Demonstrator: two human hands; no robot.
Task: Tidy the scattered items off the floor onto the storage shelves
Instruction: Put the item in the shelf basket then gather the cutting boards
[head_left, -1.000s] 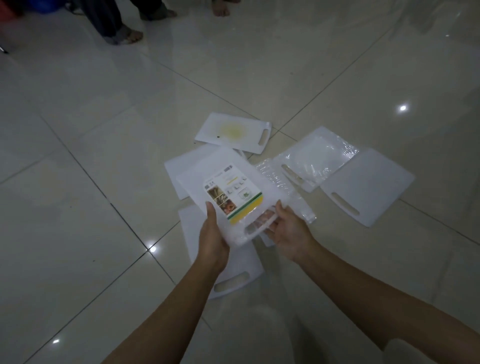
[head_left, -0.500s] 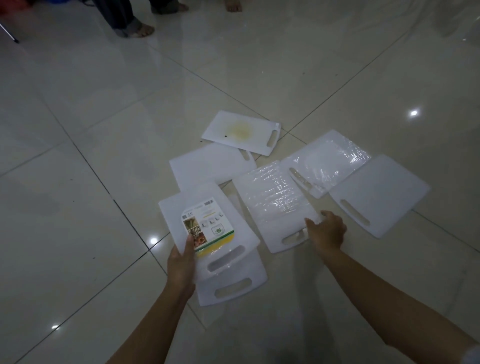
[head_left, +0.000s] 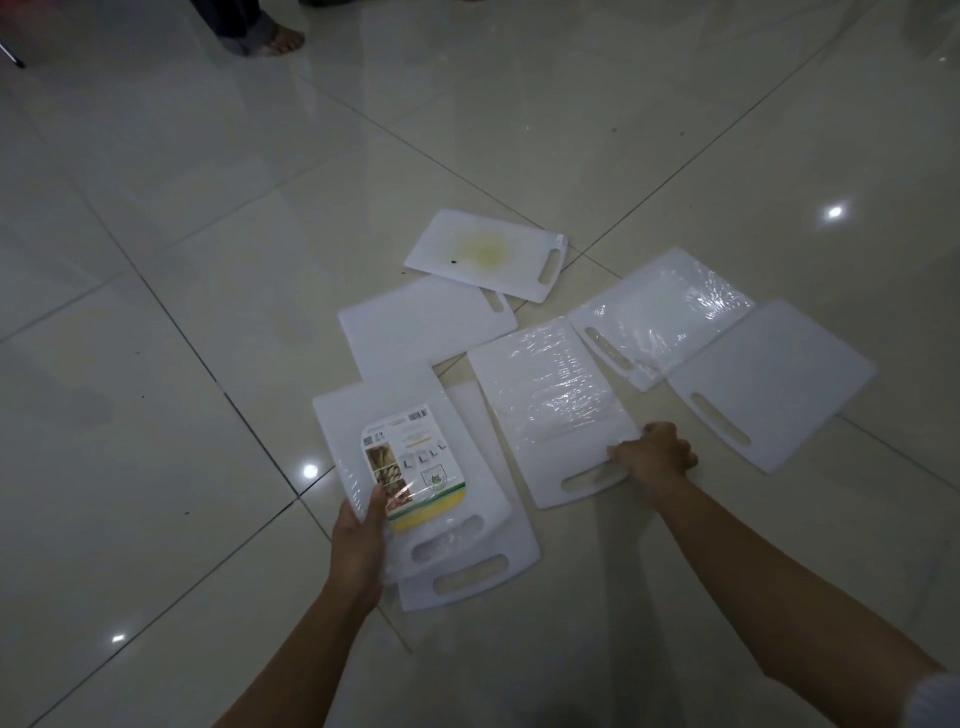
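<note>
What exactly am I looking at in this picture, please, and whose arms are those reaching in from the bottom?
There is no machine here: a camera worn on a person's head looks down at their own two bare arms. White plastic cutting boards lie scattered on a glossy tiled floor. The left hand holds a labelled board in clear wrap, above a plain board. The right hand grips the handle end of a wrapped board. A stained board lies farther away. Someone's bare foot shows at the top.
</note>
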